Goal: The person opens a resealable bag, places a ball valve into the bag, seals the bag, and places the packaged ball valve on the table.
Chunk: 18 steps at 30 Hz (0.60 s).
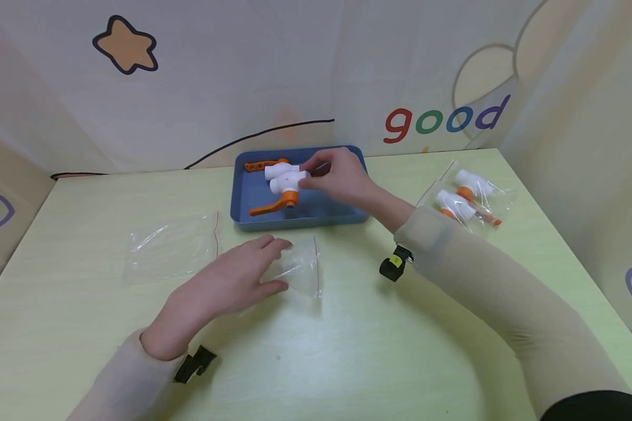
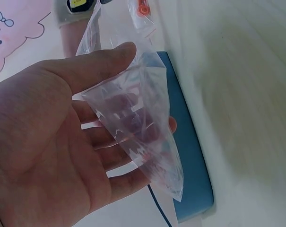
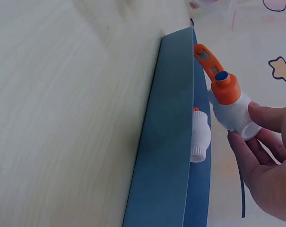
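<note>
"What's on the table (image 1: 347, 351)?"

"A blue tray (image 1: 316, 222) against its far edge. From my end I see a filled bag (image 1: 497, 200) near the far right corner, a flat bag (image 1: 168, 245) toward the left edge, and a crumpled bag (image 1: 302, 269) nearer than the tray."

"Hands?"

"My left hand (image 1: 232, 278) touches the crumpled bag, thumb and fingers spread apart. My right hand (image 1: 342, 178) pinches 1 white valve (image 1: 287, 182) over the tray."

"Bearing?"

"From that bag the valve lies toward the far edge, long axis roughly along it, orange handle (image 1: 268, 208) aimed at the left edge."
</note>
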{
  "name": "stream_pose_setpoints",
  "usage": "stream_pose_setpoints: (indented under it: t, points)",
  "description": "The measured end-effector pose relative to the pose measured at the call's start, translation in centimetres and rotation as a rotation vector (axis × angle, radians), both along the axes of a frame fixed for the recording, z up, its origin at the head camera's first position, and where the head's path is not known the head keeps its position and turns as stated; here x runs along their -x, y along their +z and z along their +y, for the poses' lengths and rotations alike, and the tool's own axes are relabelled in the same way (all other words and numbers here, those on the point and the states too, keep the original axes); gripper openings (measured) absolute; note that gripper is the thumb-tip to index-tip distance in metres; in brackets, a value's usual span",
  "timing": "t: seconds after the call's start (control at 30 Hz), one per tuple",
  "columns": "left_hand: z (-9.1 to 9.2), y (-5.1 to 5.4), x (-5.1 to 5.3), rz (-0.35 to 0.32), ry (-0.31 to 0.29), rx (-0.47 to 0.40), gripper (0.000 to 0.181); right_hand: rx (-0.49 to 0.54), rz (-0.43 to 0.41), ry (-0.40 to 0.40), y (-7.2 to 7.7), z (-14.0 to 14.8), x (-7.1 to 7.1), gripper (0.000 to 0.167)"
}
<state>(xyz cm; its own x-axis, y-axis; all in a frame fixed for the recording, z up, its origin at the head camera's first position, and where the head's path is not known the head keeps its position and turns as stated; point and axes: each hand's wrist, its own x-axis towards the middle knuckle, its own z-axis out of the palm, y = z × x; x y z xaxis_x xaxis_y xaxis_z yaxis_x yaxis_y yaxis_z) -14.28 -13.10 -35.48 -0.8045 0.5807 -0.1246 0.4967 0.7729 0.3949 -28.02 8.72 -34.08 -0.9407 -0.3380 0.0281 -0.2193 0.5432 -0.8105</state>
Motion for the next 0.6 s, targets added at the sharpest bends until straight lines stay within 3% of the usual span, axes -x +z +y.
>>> stream_pose_setpoints:
  t: [0.23,0.6]
  points:
    - [-0.7,-0.2,0.6,-0.034,0.037,-0.032,0.066,0.071,-0.014,-0.028,0.3,2.3,-0.9,0.026]
    - [-2.0,-0.2,1.5,-0.038,0.071,-0.075,0.066,0.098,0.007,-0.068,0.8,5.7,-2.0,0.03]
